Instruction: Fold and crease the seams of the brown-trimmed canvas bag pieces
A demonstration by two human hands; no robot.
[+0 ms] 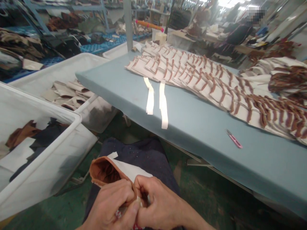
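Note:
Over my lap, both hands pinch the edge of a brown and white leather piece (105, 171), open like a cuff, with a brown inside and a pale outer face. My left hand (115, 201) is closed on the edge, its thumb against the fingers of the other hand. My right hand (158, 199) is closed on the same edge from the right; a small pale bit shows between the fingertips. Beneath the hands, a little red-and-white patterned material is mostly hidden. A pale tab (113, 155) sticks out behind the piece's rim.
On the blue-grey table (192, 118) lie two pale strips (163, 105), pink thread snips (233, 139) and long overlapping rows of pale, brown-edged pieces (203, 76). White bins (72, 118) with leather pieces stand at left. A person (242, 32) sits in the background.

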